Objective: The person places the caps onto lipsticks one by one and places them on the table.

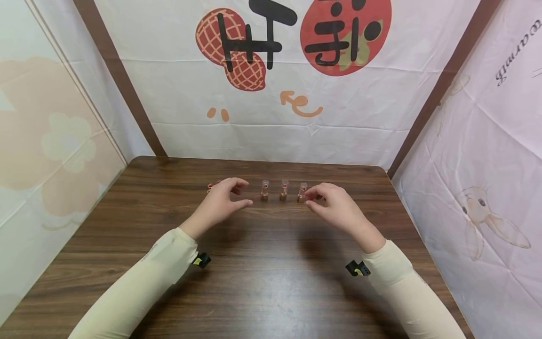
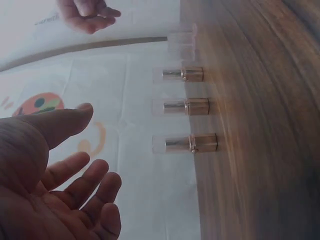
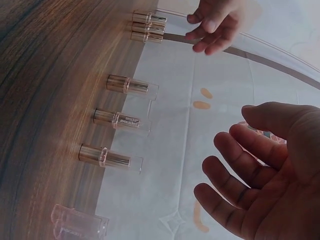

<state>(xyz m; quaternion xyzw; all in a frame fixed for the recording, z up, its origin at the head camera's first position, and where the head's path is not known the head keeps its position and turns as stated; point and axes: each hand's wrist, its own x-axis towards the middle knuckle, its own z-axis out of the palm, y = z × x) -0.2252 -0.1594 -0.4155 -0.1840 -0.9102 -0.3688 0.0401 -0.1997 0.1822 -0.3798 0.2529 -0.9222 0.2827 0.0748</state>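
Three lipsticks with clear caps and rose-gold bases stand upright in a spaced row: a left one (image 1: 264, 190), a middle one (image 1: 284, 190) and a right one (image 1: 302, 193). My left hand (image 1: 218, 200) hovers left of the row, thumb and fingers apart, holding nothing. At the row's other end is my right hand (image 1: 336, 202), its fingers loosely bent. In the head view its fingertips overlap the right lipstick, but the right wrist view shows the hand holding nothing. More lipsticks (image 3: 148, 27) stand close together beyond the left hand, which partly hides them in the head view.
A see-through pink object (image 3: 80, 224) stands past the row's right end; its kind is unclear. The brown wooden table (image 1: 254, 282) is bounded by a printed white cloth (image 1: 271, 141) at the back and cloth walls on both sides.
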